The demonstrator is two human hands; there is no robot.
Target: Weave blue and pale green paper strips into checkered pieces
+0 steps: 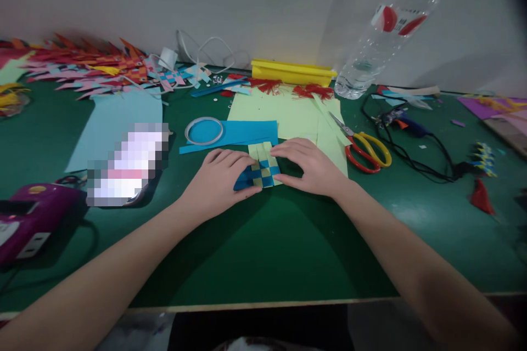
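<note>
A small checkered weave of blue and pale green paper strips (265, 167) is between my two hands over the green tabletop. My left hand (220, 178) grips its left side, thumb at the lower edge and fingers along the top; blue strip ends show under the palm. From the right, my right hand (308, 167) pinches the other side between thumb and fingers. Just behind the weave lie blue paper pieces (251, 132) and pale green sheets (288, 115). A roll of tape (204, 131) rests on the blue paper.
Scissors (362, 151) with red and yellow handles lie right of my right hand. A large plastic bottle (362, 66) leans on the wall. Black cable (432, 175) trails at right. To the left are a lit phone (127, 167), a purple device (41, 219) and folded paper pieces (94, 66).
</note>
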